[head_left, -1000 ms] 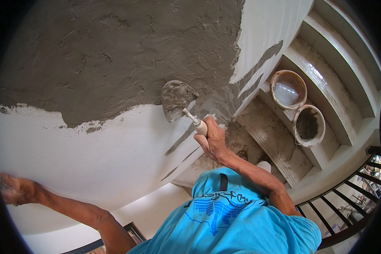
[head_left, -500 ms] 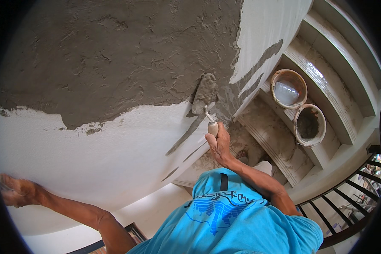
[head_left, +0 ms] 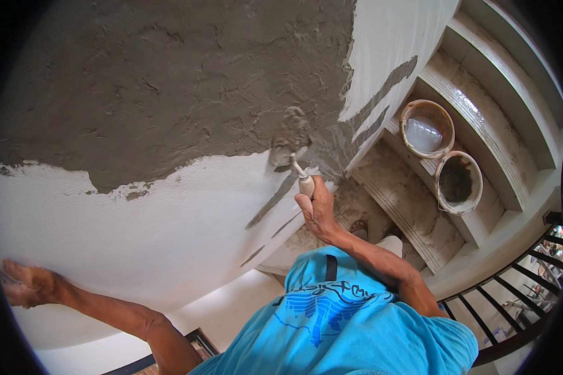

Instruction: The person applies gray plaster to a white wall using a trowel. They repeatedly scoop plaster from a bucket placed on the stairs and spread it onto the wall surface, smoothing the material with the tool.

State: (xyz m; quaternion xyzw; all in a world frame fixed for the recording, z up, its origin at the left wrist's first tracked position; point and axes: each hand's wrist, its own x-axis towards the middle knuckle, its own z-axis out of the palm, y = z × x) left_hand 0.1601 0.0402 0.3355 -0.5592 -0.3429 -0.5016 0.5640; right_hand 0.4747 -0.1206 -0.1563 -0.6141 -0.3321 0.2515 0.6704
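Note:
My right hand (head_left: 319,209) is closed around the pale handle of a trowel (head_left: 284,157). The blade lies against the wall at the lower edge of the wet grey plaster (head_left: 187,81), with a lump of grey mortar (head_left: 292,127) on and just above it. Out at the far left, my left hand (head_left: 30,284) is stretched beside the white wall (head_left: 169,219). Its fingers run into the dark rim of the picture, so I cannot make out what they do or hold.
Two buckets stand on the curved stairs (head_left: 481,106) at right: one holds cloudy water with a pale, clear-looking object (head_left: 424,134), the other bucket (head_left: 480,187) grey mortar. A dark railing (head_left: 503,306) borders the stairs. My foot (head_left: 359,227) rests on a mortar-stained step.
My right hand has moved the trowel slightly left along the wall, and mortar from the blade now spreads onto the plaster. My left hand stays nearly where it was.

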